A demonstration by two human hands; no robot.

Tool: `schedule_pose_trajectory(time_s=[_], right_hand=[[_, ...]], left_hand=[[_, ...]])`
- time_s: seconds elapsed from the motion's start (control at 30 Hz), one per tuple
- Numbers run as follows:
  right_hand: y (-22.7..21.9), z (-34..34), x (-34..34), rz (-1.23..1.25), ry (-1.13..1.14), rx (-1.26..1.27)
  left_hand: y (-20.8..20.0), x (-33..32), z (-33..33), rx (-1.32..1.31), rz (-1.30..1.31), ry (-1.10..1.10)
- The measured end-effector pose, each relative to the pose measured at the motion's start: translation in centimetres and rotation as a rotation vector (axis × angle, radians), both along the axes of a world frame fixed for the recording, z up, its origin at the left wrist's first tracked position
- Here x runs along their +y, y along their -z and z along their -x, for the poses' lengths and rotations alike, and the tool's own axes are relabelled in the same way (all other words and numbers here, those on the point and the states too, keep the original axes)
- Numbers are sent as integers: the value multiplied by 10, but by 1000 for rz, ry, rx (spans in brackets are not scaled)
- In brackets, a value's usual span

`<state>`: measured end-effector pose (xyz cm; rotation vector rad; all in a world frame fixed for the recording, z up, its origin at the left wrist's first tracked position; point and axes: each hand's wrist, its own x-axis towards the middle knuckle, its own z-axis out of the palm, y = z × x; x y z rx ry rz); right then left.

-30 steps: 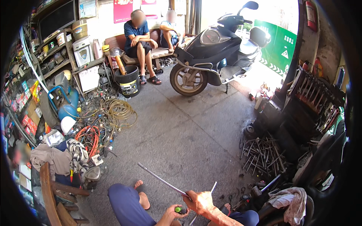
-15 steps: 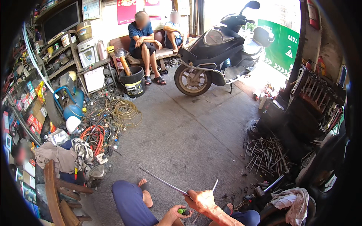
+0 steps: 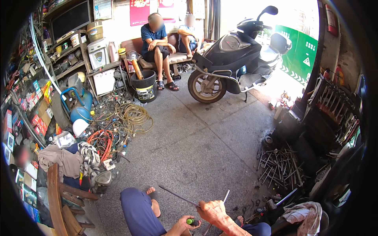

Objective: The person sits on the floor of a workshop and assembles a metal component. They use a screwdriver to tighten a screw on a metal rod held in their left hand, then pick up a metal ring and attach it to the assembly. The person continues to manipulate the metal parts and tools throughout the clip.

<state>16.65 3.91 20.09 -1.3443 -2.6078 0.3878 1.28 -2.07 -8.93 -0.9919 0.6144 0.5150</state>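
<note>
The long metal rod (image 3: 179, 195) sits at six o'clock, slanting up toward ten, clenched in the right hand (image 3: 212, 210) as before. The left hand (image 3: 185, 225) stays wrapped around a green-capped tool (image 3: 190, 222) just below it. The whole scene has slid slightly upward since earlier; the scooter (image 3: 236, 59) stands at one o'clock.

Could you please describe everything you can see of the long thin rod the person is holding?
The long thin rod looks like grey metal, straight and slender. It slants from the right hand, which grips its lower end, up and leftward over the concrete floor, its free tip above the person's bare foot. Nothing else touches it. The left hand holds a green-handled tool nearby.
</note>
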Motion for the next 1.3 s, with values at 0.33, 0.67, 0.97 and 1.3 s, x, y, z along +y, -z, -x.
schedule_pose_trajectory(time_s=[0.33, 0.67, 0.97, 1.3], right_hand=[[27, -16, -3, 456, 33, -481], [36, 0, -4, 460, 140, -264], [50, 7, -23, 385, 373, 88], [112, 41, -59, 442, 461, 113]], left_hand=[[-6, 3, -2, -16, 77, -56], [-6, 4, 2, 67, 29, -19], [-29, 5, -8, 292, -194, 121], [30, 1, -7, 200, -411, 68]])
